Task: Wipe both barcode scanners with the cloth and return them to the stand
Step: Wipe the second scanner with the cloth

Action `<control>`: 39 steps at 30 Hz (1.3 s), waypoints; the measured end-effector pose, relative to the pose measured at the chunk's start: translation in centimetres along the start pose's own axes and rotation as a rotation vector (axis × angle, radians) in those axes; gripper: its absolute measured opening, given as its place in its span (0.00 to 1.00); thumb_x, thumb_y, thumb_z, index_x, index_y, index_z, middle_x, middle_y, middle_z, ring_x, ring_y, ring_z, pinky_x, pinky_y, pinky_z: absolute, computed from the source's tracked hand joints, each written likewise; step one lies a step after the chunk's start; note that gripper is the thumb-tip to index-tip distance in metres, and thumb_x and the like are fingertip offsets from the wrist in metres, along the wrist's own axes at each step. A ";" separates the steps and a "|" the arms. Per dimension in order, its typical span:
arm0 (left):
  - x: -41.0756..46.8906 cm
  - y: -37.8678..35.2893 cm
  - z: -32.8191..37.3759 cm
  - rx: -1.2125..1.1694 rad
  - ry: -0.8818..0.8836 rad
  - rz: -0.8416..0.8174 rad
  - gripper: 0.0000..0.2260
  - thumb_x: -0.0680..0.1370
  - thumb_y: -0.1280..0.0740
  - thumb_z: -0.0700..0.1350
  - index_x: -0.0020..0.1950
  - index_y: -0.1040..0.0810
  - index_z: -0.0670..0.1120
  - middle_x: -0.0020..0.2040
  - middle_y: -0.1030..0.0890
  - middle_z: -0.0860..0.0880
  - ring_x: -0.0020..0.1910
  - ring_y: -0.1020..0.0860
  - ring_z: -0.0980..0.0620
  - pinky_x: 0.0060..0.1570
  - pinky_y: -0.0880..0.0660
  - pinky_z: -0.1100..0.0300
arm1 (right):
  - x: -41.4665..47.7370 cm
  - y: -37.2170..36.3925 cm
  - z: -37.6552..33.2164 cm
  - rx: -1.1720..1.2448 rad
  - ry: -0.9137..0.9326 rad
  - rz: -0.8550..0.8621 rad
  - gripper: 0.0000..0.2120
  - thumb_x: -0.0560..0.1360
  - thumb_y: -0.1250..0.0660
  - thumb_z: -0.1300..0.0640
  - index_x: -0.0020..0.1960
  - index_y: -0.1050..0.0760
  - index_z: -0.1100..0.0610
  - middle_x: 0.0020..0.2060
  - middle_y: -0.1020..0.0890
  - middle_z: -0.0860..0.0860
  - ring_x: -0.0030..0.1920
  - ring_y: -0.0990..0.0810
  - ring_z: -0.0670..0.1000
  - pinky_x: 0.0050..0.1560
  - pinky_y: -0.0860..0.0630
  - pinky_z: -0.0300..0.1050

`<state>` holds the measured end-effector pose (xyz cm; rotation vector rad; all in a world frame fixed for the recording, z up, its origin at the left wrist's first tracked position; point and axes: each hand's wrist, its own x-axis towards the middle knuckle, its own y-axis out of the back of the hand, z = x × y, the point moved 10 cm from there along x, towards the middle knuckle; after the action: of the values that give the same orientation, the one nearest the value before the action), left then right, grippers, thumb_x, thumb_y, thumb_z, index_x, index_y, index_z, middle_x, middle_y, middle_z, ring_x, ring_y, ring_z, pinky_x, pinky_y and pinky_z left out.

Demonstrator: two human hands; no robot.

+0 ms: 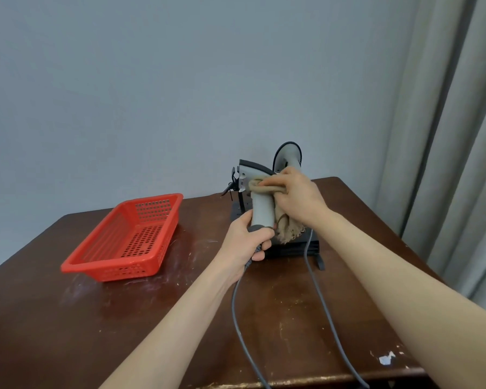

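**Assessor:** Which step is in hand?

**Inspector:** Wiping the first of the two units. The left hand [247, 237] grips the butt of the held scanner [262, 210], fingers curled round the handle's base where its cable [234, 299] exits. The right hand [298, 197] is closed on the cloth [264, 188] and presses it against the neck, just under the head. The loose end of the cloth hangs beside the handle.

**Assessor:** Position and orientation of that unit?

**Inspector:** It is held clear of the counter [180, 318], directly in front of the stand [295, 249]. Its long axis runs along the handle, near upright with the butt down. The head is at the top, with the nose pointing left and somewhat away toward the wall.

**Assessor:** And the other unit?

**Inspector:** The second scanner [288, 155] stands behind the right hand, head up. It appears to be seated in the stand, but the hand hides the cradle, so I cannot confirm. Its wiping is, in my judgement, not yet done.

**Assessor:** What does the next move call for?

**Inspector:** The cloth should pass over the head and down the handle while the left hand keeps its grip. The unit then goes into the free cradle, with its cable kept off the second cable [317, 290]. The red basket [152, 199] to the left plays no part.
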<state>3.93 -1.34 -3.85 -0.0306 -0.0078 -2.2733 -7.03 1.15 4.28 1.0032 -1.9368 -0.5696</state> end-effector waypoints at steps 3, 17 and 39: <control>0.0 0.2 0.2 -0.039 0.002 0.011 0.10 0.74 0.38 0.30 0.52 0.26 0.40 0.38 0.25 0.46 0.27 0.32 0.54 0.20 0.42 0.65 | -0.1 -0.6 0.3 0.131 -0.013 -0.041 0.20 0.75 0.40 0.65 0.51 0.20 0.42 0.49 0.26 0.49 0.52 0.27 0.50 0.52 0.30 0.44; 0.0 0.7 -0.9 -0.327 0.112 0.027 0.06 0.77 0.41 0.33 0.42 0.28 0.39 0.36 0.26 0.45 0.21 0.36 0.56 0.15 0.42 0.68 | -1.2 -1.0 -0.9 0.279 -0.012 -0.053 0.18 0.71 0.38 0.67 0.48 0.18 0.48 0.44 0.24 0.46 0.51 0.25 0.48 0.57 0.29 0.44; -0.7 -1.6 0.3 -0.729 0.172 -0.236 0.14 0.68 0.41 0.50 0.50 0.27 0.44 0.26 0.35 0.52 0.18 0.38 0.58 0.16 0.40 0.68 | -2.6 -2.2 1.7 0.821 -0.384 0.110 0.06 0.75 0.35 0.65 0.45 0.26 0.54 0.43 0.21 0.51 0.44 0.24 0.48 0.41 0.28 0.37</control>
<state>3.19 0.25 -3.57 -0.2255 0.9471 -2.3828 -6.74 2.03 0.55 1.3265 -2.6333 0.1511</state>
